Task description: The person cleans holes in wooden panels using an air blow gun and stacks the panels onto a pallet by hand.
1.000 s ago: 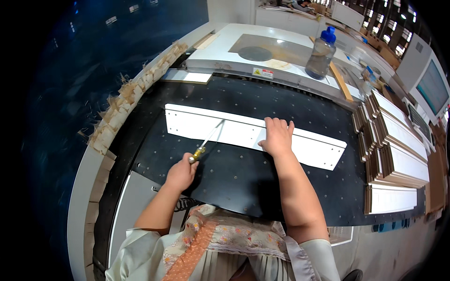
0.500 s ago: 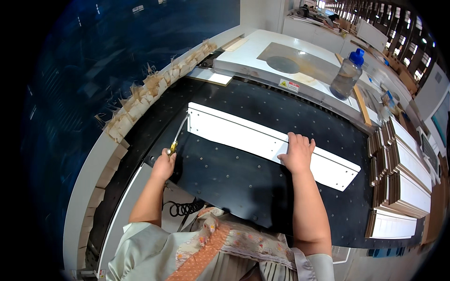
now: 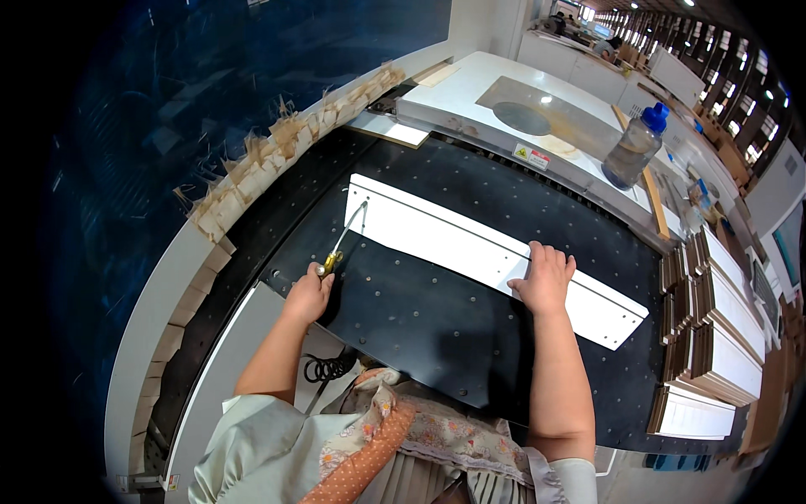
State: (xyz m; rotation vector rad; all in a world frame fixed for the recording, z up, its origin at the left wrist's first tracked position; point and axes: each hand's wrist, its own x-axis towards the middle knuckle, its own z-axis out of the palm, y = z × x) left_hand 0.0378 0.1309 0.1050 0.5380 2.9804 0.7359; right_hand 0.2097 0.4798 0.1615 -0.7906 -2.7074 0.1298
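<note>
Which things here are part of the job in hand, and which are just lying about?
In use:
- white panel, pressed flat by the right hand
- air blow gun, held in the left hand, nozzle at the panel's left end
- black perforated table

Lying about:
- water bottle
- stacked panels
- edge-band scraps

Black perforated table (image 3: 437, 328) under white panel (image 3: 470, 252)

A smooth, matt white laminated panel (image 3: 495, 259) lies on a matt black perforated tabletop (image 3: 420, 328), a brass-and-steel air nozzle (image 3: 342, 242) shines at its left end, and a clear plastic bottle (image 3: 634, 148) stands far right beside raw-edged wooden boards (image 3: 714, 336).
</note>
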